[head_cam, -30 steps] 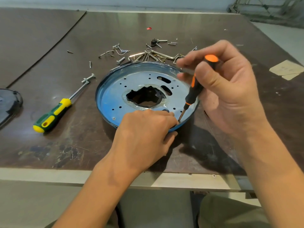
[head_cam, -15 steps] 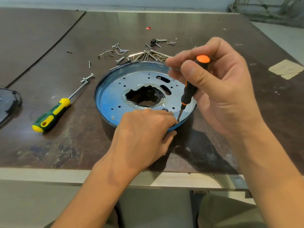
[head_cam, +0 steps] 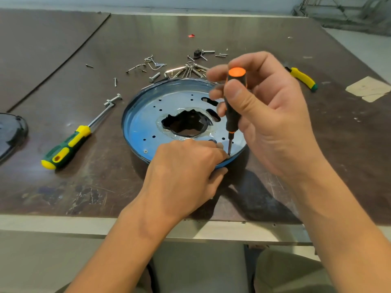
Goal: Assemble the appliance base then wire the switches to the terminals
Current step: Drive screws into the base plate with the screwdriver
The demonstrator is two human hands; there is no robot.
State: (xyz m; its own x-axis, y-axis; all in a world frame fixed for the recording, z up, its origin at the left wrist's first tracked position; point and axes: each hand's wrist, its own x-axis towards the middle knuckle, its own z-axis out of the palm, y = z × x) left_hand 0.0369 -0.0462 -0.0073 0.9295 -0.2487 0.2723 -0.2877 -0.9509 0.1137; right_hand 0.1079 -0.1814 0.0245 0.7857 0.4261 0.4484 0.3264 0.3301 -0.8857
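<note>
1. The round blue-filmed metal base plate [head_cam: 148, 115] lies flat at the middle of the dark brown bench [head_cam: 63, 60]. One small screw head [head_cam: 145, 151] already sits near its lower-left rim.
2. The right hand [head_cam: 273, 115] grips the orange-and-black screwdriver [head_cam: 232, 111], with thumb and curled fingers wrapped round the handle and the orange cap showing on top.
3. Over the last second the screwdriver has swung from a clear lean to nearly upright, and the right hand has shifted left in the frame. The tip stays planted at the plate's near rim, lower right of the jagged central hole.
4. The left hand [head_cam: 184, 166] has hardly moved. Its fingers curl over the near rim with the thumb outside, pinching the plate just beside the tip. Any screw under them is hidden.
5. The straightened tool suggests it is now squared up for driving. Base assembly looks still under way, and no switches or wires are in view.
6. A green-and-yellow screwdriver [head_cam: 65, 148] lies at left and loose screws and metal clips [head_cam: 186, 70] above the plate. The hand's shift has uncovered a yellow-handled tool [head_cam: 302, 78] at upper right.
</note>
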